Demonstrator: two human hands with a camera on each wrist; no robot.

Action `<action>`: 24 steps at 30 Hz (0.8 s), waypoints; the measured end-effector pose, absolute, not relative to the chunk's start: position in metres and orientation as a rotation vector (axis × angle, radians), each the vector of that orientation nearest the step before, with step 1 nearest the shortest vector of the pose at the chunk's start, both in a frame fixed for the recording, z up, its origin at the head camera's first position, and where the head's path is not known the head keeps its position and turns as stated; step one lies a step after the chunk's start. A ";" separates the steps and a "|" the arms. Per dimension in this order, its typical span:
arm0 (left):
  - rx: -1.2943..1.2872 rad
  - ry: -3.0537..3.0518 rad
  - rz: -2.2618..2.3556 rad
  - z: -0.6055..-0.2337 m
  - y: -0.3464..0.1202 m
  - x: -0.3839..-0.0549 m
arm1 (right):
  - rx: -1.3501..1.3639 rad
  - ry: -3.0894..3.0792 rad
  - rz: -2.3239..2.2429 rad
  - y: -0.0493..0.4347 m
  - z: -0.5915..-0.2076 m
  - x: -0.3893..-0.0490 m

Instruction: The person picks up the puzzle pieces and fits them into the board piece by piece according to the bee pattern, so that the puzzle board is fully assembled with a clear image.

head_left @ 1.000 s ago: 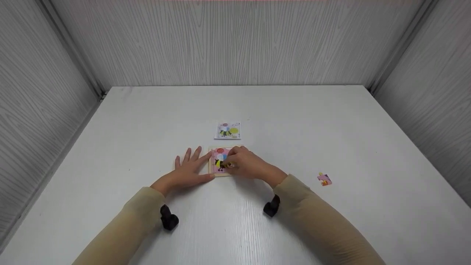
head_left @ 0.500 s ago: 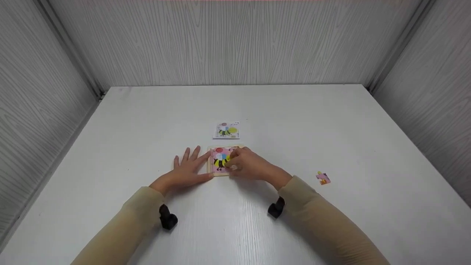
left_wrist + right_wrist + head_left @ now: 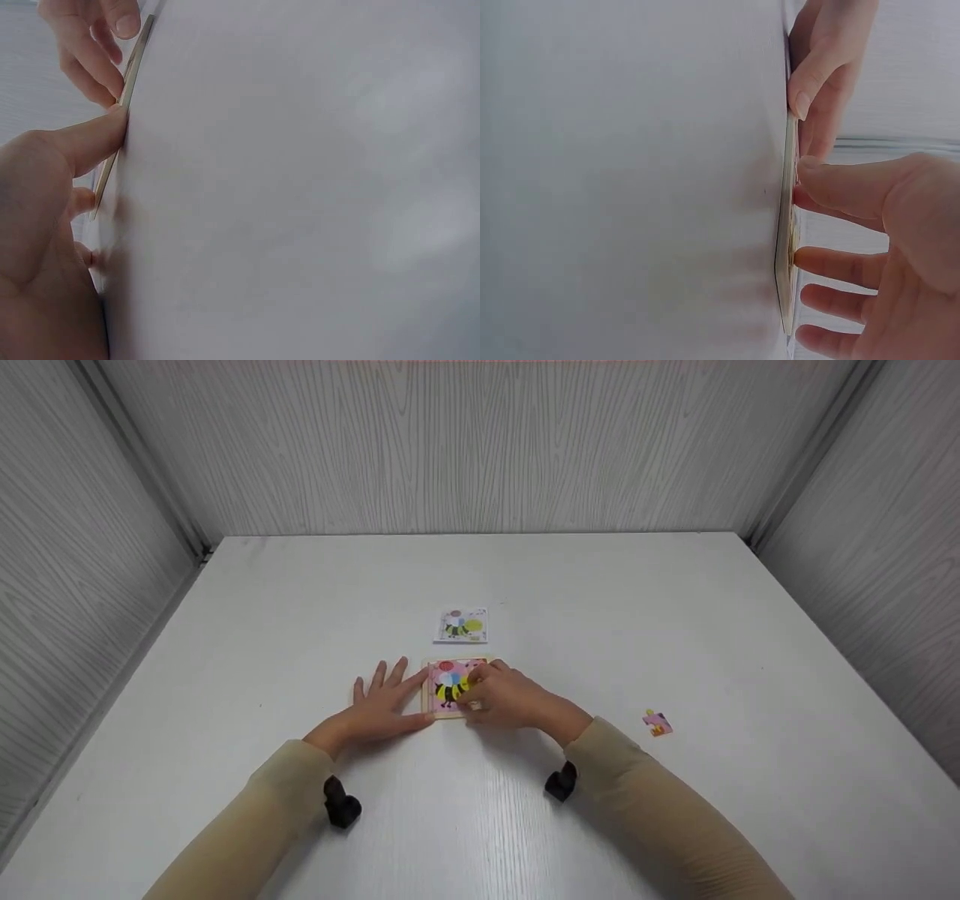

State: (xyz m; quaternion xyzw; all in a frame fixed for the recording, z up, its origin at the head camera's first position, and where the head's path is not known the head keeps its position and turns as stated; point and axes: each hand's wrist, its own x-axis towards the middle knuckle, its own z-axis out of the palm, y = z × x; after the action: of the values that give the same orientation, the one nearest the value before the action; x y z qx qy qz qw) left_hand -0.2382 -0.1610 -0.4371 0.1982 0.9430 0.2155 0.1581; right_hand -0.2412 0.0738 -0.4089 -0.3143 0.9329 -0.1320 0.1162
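Note:
A small square wooden puzzle board (image 3: 426, 706) lies on the white table, showing a black-and-yellow bee on pink. My left hand (image 3: 379, 712) rests at its left side with fingers spread; thumb and index finger touch the edge. Over the right half, my right hand (image 3: 510, 697) bends its fingers down and holds a yellowish puzzle piece (image 3: 793, 244), slightly raised above the frame in the right wrist view. Thumb and fingertips are at the board's surface, hiding much of its right side. The left wrist view shows the board (image 3: 135, 64) edge-on under both hands.
A printed square card (image 3: 460, 626) with the same bee picture lies just beyond the board. Off to the right, a loose pink-and-yellow puzzle piece (image 3: 658, 723) lies on the table (image 3: 300, 607). Grey wood-grain walls (image 3: 480, 450) enclose the back and sides.
The right hand has shifted slightly over the board's right half, and more of the bee's yellow-striped body shows beside its fingers. My left hand stays in place.

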 end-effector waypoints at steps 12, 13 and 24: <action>0.580 2.707 0.614 -0.437 -0.158 -0.238 | -1.022 2.747 -0.494 0.081 -0.406 -0.242; 0.577 2.707 0.612 -0.437 -0.159 -0.239 | -1.026 2.749 -0.504 0.082 -0.406 -0.241; 0.561 2.699 0.605 -0.437 -0.161 -0.239 | -0.948 2.746 -0.627 0.098 -0.402 -0.237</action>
State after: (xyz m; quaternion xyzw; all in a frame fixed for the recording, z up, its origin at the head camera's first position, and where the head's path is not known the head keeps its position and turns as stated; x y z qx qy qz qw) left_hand -0.2389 -0.1607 -0.4367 0.1964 0.9441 0.2116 0.1591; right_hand -0.2365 0.0976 -0.4020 -0.3180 0.9206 -0.2102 0.0847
